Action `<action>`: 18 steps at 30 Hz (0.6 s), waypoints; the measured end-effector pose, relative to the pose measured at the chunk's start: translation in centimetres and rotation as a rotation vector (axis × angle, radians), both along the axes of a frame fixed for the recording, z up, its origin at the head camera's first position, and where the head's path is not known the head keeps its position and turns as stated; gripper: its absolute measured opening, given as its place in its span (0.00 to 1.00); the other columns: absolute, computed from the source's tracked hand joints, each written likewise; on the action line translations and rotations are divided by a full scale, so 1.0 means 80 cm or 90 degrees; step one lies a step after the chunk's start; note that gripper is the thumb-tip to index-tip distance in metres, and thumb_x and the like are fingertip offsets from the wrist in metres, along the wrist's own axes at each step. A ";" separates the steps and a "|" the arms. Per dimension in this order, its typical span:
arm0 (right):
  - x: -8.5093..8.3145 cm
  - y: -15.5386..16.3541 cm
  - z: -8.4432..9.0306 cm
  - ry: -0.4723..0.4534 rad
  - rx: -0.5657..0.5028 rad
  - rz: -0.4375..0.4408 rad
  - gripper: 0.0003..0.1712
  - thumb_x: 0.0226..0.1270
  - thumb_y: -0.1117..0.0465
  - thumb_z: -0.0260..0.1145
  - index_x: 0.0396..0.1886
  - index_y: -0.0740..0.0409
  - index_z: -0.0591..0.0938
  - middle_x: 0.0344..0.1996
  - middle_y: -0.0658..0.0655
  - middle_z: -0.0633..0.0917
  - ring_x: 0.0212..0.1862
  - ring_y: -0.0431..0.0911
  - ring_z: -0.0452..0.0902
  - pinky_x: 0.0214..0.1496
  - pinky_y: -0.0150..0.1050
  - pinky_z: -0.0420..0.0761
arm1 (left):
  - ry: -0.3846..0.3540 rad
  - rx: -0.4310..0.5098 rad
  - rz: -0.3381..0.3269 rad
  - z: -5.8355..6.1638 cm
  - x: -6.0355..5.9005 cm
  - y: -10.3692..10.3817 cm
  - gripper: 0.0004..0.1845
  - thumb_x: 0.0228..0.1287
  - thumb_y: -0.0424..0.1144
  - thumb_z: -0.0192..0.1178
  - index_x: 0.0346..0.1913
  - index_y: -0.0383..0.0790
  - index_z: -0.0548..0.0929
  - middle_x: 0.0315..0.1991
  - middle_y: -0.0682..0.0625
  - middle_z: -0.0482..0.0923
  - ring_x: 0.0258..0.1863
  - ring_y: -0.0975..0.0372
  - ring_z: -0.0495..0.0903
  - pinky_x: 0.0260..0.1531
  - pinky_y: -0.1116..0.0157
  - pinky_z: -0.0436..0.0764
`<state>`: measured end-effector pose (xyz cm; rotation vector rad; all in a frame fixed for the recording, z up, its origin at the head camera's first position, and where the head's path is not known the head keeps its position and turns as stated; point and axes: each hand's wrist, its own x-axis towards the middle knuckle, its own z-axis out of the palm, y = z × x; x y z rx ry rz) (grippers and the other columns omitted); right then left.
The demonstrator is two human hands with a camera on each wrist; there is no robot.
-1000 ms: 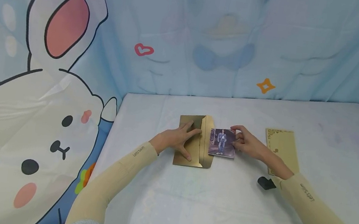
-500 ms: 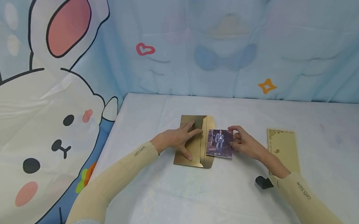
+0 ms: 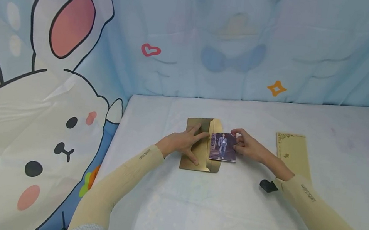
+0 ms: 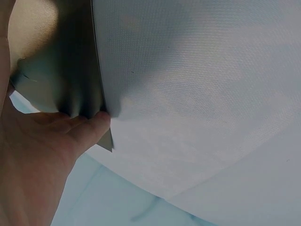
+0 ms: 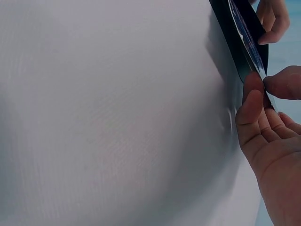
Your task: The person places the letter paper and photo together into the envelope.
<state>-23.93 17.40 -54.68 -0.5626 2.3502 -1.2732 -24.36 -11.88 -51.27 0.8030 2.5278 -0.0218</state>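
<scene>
The right hand is pinching a photo, its left edge entering the envelope; the left hand is pressing flat on it.

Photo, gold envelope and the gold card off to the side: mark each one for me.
photo (image 3: 223, 146), head view, on the printed figure at its middle.
gold envelope (image 3: 189, 161), head view, on its bare lower body.
gold card (image 3: 293, 154), head view, on its plain middle.

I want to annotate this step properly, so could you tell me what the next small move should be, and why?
Probably slide the photo a little further left into the gold envelope. The right hand pinches its right edge, its left edge already overlaps the open flap, and the left hand presses the envelope flat.
</scene>
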 end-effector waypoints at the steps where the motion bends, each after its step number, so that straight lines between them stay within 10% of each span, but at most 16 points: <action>1: 0.000 -0.001 0.000 0.000 -0.004 0.003 0.37 0.71 0.71 0.59 0.75 0.67 0.56 0.42 0.66 0.80 0.36 0.48 0.77 0.34 0.34 0.77 | 0.001 0.001 -0.001 0.000 0.000 0.000 0.67 0.42 0.76 0.68 0.81 0.65 0.41 0.82 0.39 0.33 0.80 0.46 0.50 0.53 0.48 0.82; 18: -0.006 -0.019 -0.003 -0.005 0.013 0.014 0.34 0.72 0.70 0.58 0.74 0.66 0.57 0.45 0.67 0.79 0.39 0.47 0.80 0.38 0.38 0.80 | -0.025 0.008 0.017 -0.002 -0.003 0.000 0.66 0.42 0.75 0.69 0.80 0.69 0.40 0.83 0.41 0.31 0.80 0.46 0.50 0.54 0.49 0.81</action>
